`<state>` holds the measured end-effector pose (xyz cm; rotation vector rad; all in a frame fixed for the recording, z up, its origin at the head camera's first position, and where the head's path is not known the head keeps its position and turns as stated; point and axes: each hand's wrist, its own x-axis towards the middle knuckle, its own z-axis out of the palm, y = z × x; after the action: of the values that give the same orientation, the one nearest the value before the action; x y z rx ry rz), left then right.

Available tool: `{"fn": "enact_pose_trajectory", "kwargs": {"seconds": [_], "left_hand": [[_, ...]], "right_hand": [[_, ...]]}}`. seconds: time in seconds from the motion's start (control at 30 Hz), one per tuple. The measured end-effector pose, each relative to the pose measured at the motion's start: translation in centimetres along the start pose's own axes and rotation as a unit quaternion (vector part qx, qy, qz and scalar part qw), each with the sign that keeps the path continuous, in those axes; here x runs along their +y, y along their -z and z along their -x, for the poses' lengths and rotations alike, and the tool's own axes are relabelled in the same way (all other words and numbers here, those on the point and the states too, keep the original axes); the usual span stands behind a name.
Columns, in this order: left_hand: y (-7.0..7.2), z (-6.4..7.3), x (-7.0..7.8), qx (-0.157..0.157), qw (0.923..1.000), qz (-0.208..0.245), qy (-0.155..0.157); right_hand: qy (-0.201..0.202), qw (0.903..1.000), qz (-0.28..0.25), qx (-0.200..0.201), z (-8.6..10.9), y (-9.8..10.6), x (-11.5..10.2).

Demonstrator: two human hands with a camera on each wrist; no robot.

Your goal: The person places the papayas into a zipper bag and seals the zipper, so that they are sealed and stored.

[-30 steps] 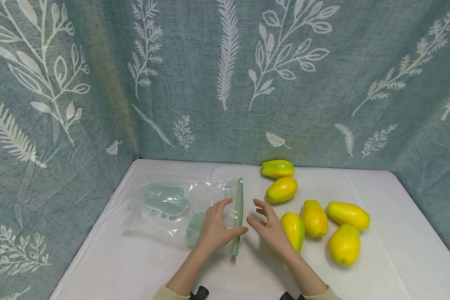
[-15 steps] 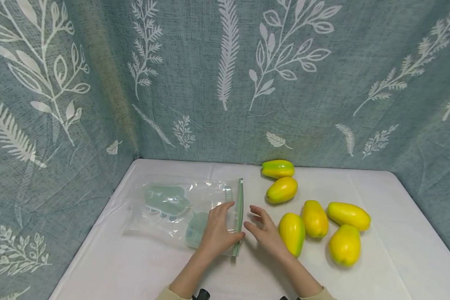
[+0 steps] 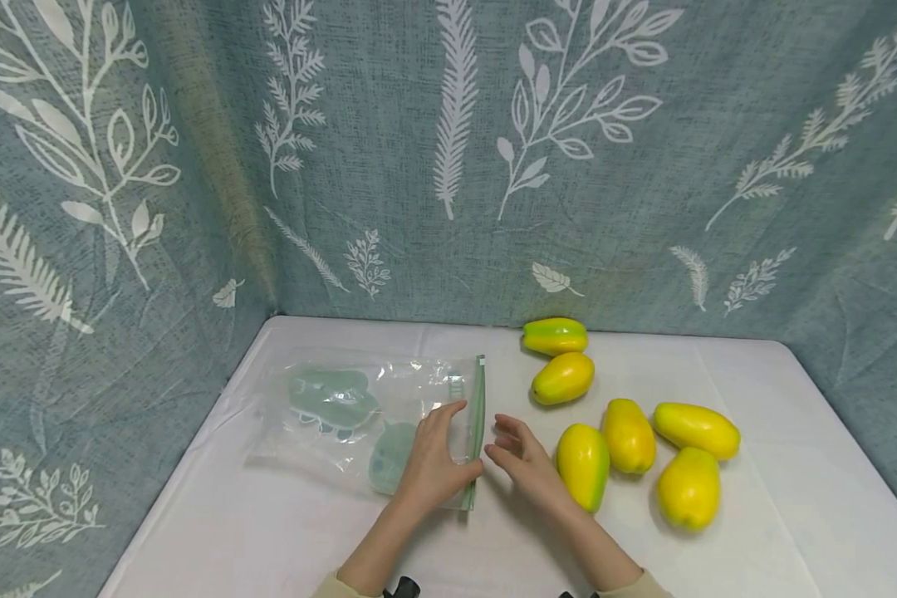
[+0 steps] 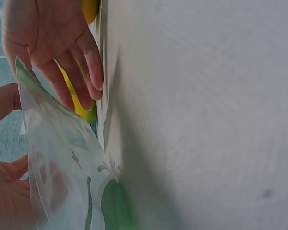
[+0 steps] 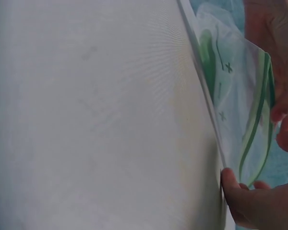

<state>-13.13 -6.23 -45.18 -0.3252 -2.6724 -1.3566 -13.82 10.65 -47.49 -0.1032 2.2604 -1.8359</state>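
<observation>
A clear zip bag [image 3: 329, 399] with green animal prints lies flat on the white table, its green zip edge [image 3: 480, 390] facing right. Over that end rests my left hand [image 3: 429, 465], thumb by the zip edge and fingers spread above the plastic. My right hand [image 3: 531, 469] is just right of the zip edge, fingers loosely bent and holding nothing. In the right wrist view the bag's two green strips [image 5: 261, 96] stand apart, so its mouth gapes between the hands. A yellow-green papaya [image 3: 583, 465] lies beside my right hand.
Two more papayas [image 3: 562, 379] lie near the back edge of the table [image 3: 762, 390]. Others, including one rounded papaya [image 3: 688, 490], are grouped at the right. A patterned green curtain [image 3: 389, 166] stands behind the table and along its sides.
My right hand has moved slightly left and nearer to me, closer to the zip edge. My left thumb has drawn back a little. The bag and papayas stay in place.
</observation>
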Motion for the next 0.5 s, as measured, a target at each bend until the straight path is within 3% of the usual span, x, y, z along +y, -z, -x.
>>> {"fn": "enact_pose_trajectory", "kwargs": {"seconds": [0.17, 0.5], "left_hand": [[0.06, -0.01, -0.04, 0.005, 0.9998, 0.016, -0.008], [0.16, 0.02, -0.23, 0.030, 0.9894, 0.141, 0.022]], "right_hand": [[-0.001, 0.9989, -0.041, -0.023, -0.05, -0.22, -0.08], [-0.025, 0.9946, -0.088, -0.050, -0.20, -0.65, 0.17]]}}
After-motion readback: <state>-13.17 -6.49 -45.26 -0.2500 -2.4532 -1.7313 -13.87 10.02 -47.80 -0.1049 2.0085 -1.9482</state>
